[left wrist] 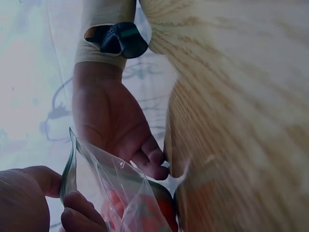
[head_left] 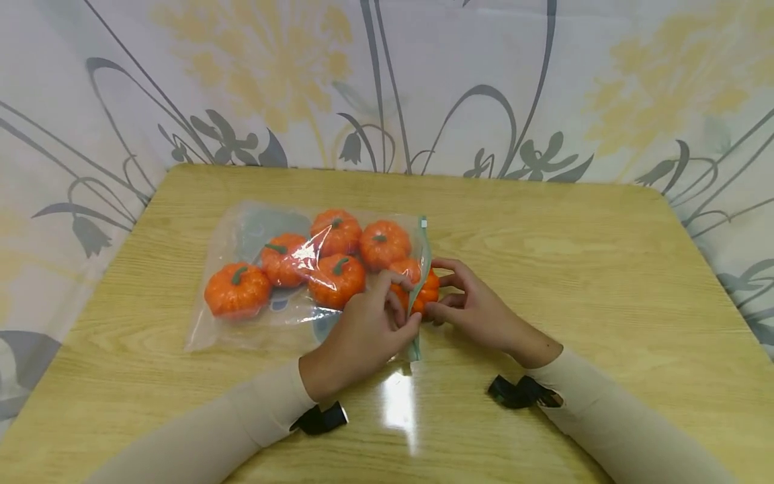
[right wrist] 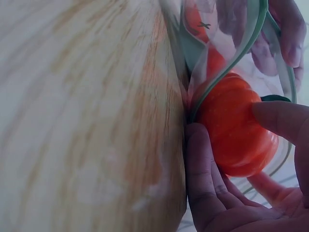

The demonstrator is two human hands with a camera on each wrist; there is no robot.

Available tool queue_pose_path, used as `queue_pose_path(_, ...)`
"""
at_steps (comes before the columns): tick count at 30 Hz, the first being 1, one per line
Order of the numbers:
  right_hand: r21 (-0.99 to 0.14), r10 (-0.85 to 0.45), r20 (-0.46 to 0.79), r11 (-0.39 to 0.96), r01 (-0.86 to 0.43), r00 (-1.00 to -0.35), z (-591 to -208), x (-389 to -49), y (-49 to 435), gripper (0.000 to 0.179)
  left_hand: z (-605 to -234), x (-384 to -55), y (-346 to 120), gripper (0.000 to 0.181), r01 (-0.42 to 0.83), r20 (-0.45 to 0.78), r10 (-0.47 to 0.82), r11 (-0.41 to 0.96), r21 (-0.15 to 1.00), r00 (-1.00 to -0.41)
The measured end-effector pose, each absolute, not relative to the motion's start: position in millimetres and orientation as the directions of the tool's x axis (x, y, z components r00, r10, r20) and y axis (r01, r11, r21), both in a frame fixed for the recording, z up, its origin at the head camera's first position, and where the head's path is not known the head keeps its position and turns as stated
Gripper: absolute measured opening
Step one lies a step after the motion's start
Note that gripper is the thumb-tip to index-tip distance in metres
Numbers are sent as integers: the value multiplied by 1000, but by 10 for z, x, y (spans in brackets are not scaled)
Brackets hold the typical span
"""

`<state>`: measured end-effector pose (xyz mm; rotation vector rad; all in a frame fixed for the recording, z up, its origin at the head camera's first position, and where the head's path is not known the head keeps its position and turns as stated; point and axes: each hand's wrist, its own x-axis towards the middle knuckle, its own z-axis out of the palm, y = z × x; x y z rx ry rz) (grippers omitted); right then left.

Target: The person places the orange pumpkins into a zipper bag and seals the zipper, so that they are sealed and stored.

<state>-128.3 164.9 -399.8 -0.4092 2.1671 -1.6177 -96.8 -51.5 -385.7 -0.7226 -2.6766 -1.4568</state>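
A clear zip bag lies flat, its green-edged mouth toward the right. Inside it are several small orange pumpkins with green stems. My left hand pinches the near part of the bag's mouth between thumb and fingers, lifting the edge, as the left wrist view also shows. At that opening sits another orange pumpkin, partly within the bag and partly outside. My right hand grips its outer side, thumb on top near the stem and fingers around its lower side.
Everything rests on a light wood-grain table. Behind and beside it hangs a pale cloth printed with yellow and grey flowers. Each wrist wears a black strap over a beige sleeve.
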Motion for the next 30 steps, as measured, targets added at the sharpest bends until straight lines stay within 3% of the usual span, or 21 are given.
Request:
queue_pose_path(15,-959,-454,-160,281,30,-876,-3994,-1304,1663,68,-3844,-994,-532,8,303,159,354,399,866,-922)
queue_pose_path(30,-947,-442,-154,320,6,-884,-3963,-1303,1580,68,-3851,-966,-534,7,387,247,372,367,846,-895)
